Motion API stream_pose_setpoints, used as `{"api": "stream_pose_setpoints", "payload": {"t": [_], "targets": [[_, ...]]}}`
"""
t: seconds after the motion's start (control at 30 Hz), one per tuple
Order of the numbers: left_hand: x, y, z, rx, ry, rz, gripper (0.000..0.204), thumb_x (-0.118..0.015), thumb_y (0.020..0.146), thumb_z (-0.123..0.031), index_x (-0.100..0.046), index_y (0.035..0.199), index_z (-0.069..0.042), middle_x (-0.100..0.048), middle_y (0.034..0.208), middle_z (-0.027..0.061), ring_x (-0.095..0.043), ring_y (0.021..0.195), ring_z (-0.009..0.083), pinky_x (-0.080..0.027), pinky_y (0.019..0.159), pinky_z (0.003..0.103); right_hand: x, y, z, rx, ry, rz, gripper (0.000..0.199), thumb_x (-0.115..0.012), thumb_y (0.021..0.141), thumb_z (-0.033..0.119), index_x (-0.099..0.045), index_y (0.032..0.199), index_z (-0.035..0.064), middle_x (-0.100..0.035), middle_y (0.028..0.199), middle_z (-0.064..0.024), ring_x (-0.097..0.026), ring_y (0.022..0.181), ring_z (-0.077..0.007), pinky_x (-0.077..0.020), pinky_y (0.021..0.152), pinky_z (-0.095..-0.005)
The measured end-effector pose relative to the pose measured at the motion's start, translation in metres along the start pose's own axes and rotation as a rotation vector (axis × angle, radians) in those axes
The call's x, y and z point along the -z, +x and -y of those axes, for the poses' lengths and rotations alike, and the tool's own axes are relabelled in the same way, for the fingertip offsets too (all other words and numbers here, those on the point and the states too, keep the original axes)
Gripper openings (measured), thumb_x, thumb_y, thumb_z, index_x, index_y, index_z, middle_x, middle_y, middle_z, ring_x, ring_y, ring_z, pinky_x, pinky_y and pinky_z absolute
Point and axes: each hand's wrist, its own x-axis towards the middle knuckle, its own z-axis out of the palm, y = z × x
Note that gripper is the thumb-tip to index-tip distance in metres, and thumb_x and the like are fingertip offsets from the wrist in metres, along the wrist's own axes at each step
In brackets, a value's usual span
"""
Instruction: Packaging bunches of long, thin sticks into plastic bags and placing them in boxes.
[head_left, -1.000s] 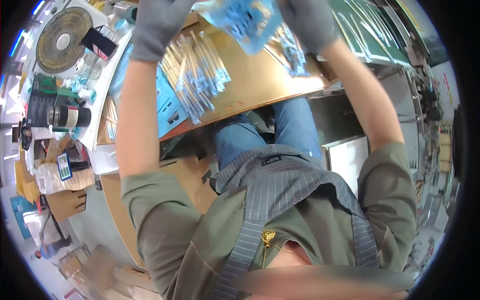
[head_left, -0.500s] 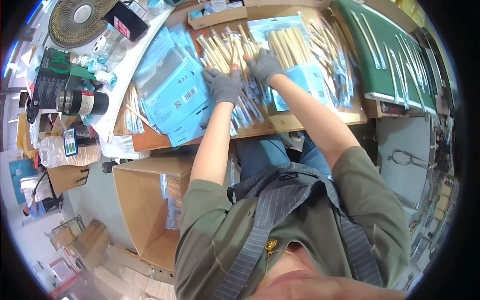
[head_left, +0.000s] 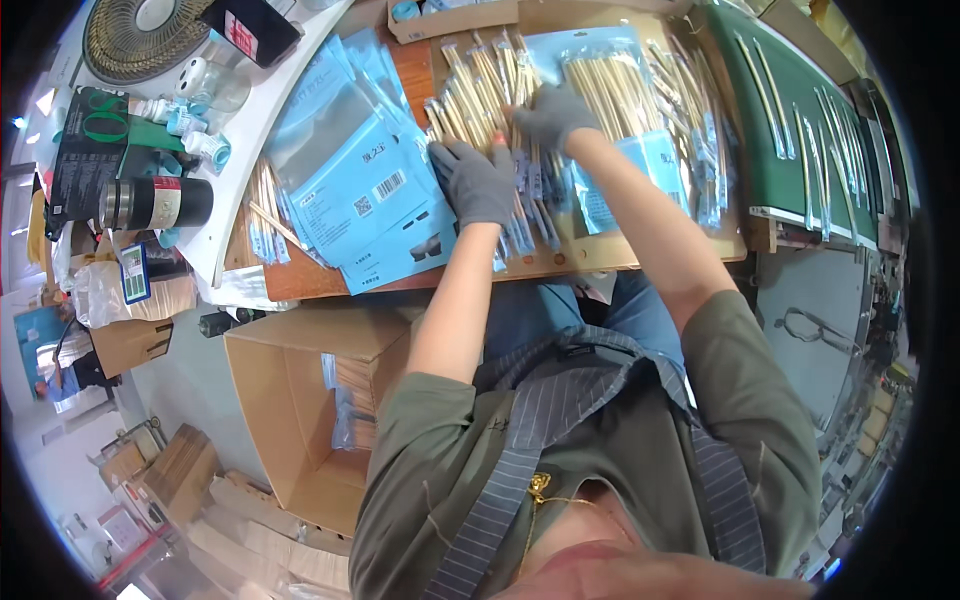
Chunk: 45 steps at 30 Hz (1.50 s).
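Observation:
My left hand (head_left: 478, 182), in a grey glove with bare fingertips, lies on a loose heap of thin wooden sticks (head_left: 467, 112) in clear and blue wrappers. Its thumb and fingers are apart. Just to the right, my gloved right hand (head_left: 556, 118) touches the same heap, finger and thumb spread. Whether either hand grips a stick is hard to make out. Beneath and right of my right hand, a clear and blue pouch (head_left: 640, 165) lies under a neat row of sticks (head_left: 610, 95). Flat blue pouches (head_left: 345, 205) are piled left of my left hand.
More wrapped sticks (head_left: 690, 120) lie right of the pouch, and several on a green board (head_left: 790, 110). Low cardboard box (head_left: 455, 20) at the back. On the white table at left: a fan (head_left: 140, 35), a phone (head_left: 250, 30), a black flask (head_left: 158, 204). An open carton (head_left: 290, 400) stands below.
The whole view has shifted a little, so the table sits farther right in it. Both hands stay over the same heap, with only small finger movements.

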Motion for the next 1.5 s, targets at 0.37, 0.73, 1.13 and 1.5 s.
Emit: {"api": "stream_pose_setpoints", "payload": {"t": [0.37,0.73,1.13,1.5], "targets": [[0.027,0.011,0.015,0.281,-0.481,0.09,0.057,-0.057,0.086,-0.041,-0.054,0.101,0.014,-0.062,0.092,0.0242,-0.059,0.085,0.0361,-0.046,0.077,0.039,-0.053,-0.023,0.034,0.184,0.009,-0.164,0.079,-0.058,0.074,0.059,-0.053,0.112,-0.01,-0.061,0.102,-0.0263,-0.059,0.098,-0.037,-0.0464,0.085,-0.038],[0.027,-0.012,0.013,0.326,-0.85,0.104,0.049,-0.059,0.088,-0.034,-0.052,0.106,0.011,-0.06,0.096,0.0145,-0.055,0.083,0.0184,-0.045,0.072,0.029,-0.055,-0.056,0.02,0.222,0.078,-0.125,0.068,-0.057,0.072,0.055,-0.063,0.1,-0.0061,-0.064,0.094,-0.0274,-0.064,0.089,-0.0334,-0.0484,0.08,-0.0388],[0.038,0.0,-0.019,0.579,-0.989,0.248,0.052,-0.065,0.085,-0.034,-0.056,0.114,0.008,-0.06,0.105,0.0113,-0.057,0.09,0.0166,-0.046,0.078,0.028,-0.041,-0.019,-0.011,0.073,0.812,0.514,0.059,-0.068,0.075,0.043,-0.059,0.108,-0.0053,-0.066,0.088,-0.0122,-0.063,0.074,-0.0161,-0.0498,0.067,-0.0278],[0.101,0.022,-0.046,-0.395,-0.997,0.444,0.041,-0.074,0.072,-0.019,-0.06,0.107,-0.001,-0.063,0.099,0.0055,-0.06,0.08,0.0121,-0.051,0.067,0.026,0.053,-0.076,0.023,0.789,1.079,0.406,0.084,-0.075,0.073,0.031,-0.032,0.137,-0.0011,-0.053,0.12,-0.0138,-0.05,0.11,-0.0187,-0.0403,0.094,-0.033]]}}
